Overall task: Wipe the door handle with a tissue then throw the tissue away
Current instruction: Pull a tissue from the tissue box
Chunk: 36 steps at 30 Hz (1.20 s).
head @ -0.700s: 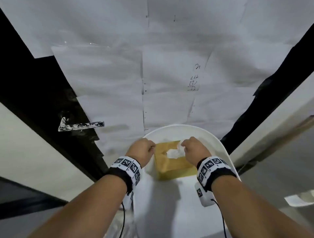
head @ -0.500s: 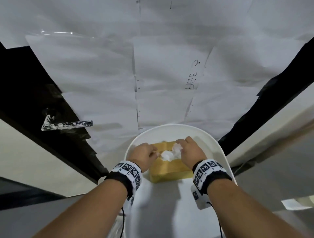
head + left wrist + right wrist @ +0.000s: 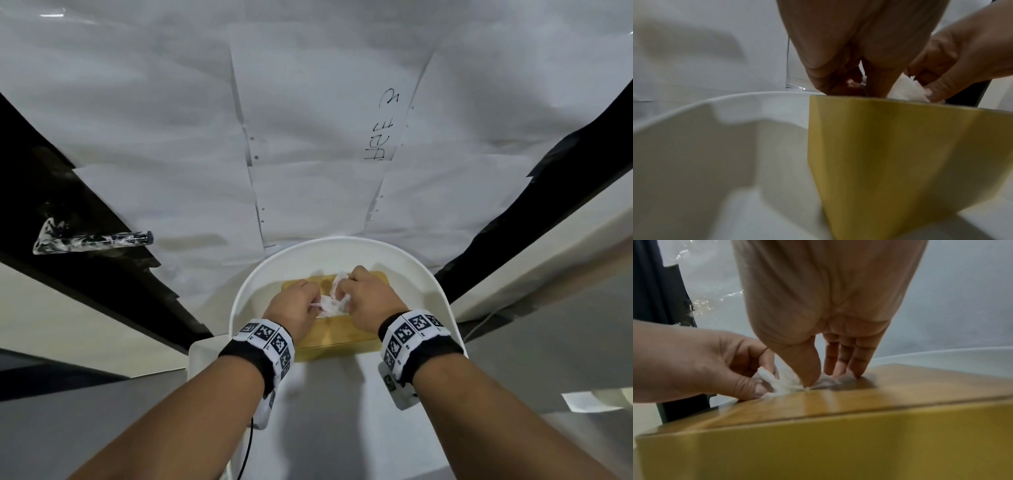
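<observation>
Nearest the head camera, two bare forearms were seen reaching forward, each wrist wrapped in a black band carrying white coded marker tiles [image 3: 265, 337]. Beyond the wrists, a yellow tissue box [image 3: 337, 337] was observed resting on a white chair seat [image 3: 337, 411] with a curved white backrest [image 3: 342, 245].

On top of the box, the left hand [image 3: 294, 305] was recorded with thumb and curled fingers pinching one side of a white tissue [image 3: 330, 303]. The right hand [image 3: 368, 298] was noted pinching the other side of the same tissue between thumb and fingers; in the right wrist view the thumb tip and fingertips [image 3: 844, 369] were seen pressed down at the box top [image 3: 859, 395], with tissue bunched between them. The tissue was thus located at the box opening, crumpled between the two hands and touching the box. Whether it was free of the box could not be determined.

Farther off, a dark door [image 3: 85, 240] was noted, largely covered by taped white paper sheets [image 3: 308, 137] with handwritten marks. At the door's left, well apart from the hands, the door handle [image 3: 92, 238] was observed, wrapped in glossy clear film.
</observation>
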Each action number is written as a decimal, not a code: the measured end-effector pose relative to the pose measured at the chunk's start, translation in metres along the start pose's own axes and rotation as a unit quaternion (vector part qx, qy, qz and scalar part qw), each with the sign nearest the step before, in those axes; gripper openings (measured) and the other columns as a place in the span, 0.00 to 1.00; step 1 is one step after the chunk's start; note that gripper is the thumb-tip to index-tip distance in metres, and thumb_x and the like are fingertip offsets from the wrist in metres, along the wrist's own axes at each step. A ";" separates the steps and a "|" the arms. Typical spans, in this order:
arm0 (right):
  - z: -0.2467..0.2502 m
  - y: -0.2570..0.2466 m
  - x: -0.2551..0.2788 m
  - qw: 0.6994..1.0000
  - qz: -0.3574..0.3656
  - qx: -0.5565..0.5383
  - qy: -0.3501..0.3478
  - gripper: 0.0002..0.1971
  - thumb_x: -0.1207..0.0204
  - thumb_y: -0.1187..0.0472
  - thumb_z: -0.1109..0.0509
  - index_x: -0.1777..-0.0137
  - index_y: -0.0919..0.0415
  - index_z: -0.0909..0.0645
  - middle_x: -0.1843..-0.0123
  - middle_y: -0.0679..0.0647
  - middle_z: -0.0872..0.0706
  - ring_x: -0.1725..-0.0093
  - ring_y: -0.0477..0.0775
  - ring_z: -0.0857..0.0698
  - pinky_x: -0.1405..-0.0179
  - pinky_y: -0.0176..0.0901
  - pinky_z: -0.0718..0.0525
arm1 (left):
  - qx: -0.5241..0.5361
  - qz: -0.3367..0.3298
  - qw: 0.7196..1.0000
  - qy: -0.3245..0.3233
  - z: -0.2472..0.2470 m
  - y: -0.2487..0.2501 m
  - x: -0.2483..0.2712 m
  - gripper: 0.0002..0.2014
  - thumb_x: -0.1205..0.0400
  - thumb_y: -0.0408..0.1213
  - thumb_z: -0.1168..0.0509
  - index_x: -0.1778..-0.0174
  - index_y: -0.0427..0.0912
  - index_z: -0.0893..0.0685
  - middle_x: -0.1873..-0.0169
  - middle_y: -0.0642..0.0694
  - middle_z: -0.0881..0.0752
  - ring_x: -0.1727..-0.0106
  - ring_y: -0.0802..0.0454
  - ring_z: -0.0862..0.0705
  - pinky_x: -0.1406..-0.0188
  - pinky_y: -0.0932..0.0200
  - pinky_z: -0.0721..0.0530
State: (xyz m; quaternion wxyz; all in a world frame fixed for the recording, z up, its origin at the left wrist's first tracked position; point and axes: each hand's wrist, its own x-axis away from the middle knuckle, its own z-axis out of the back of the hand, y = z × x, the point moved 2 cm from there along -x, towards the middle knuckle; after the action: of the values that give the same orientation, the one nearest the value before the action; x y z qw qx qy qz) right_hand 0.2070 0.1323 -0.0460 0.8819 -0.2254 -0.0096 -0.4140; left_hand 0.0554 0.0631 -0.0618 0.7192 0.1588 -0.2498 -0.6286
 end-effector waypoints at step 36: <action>0.016 -0.005 0.013 0.989 -0.024 -0.046 0.135 0.03 0.21 0.60 0.37 0.53 0.55 0.22 0.55 0.50 0.16 0.47 0.57 0.24 0.51 0.53 0.24 | 0.055 0.022 0.998 0.019 -0.005 -0.001 0.008 0.04 0.25 0.38 0.30 0.57 0.47 0.17 0.57 0.52 0.22 0.56 0.52 0.21 0.57 0.63 0.26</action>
State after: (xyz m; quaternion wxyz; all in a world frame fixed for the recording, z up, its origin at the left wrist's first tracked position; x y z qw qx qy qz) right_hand 0.2148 0.1265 -0.0265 0.8536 -0.2071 0.1231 -0.4619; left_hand 0.0580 0.0548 -0.0649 0.7275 0.2042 -0.2735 -0.5952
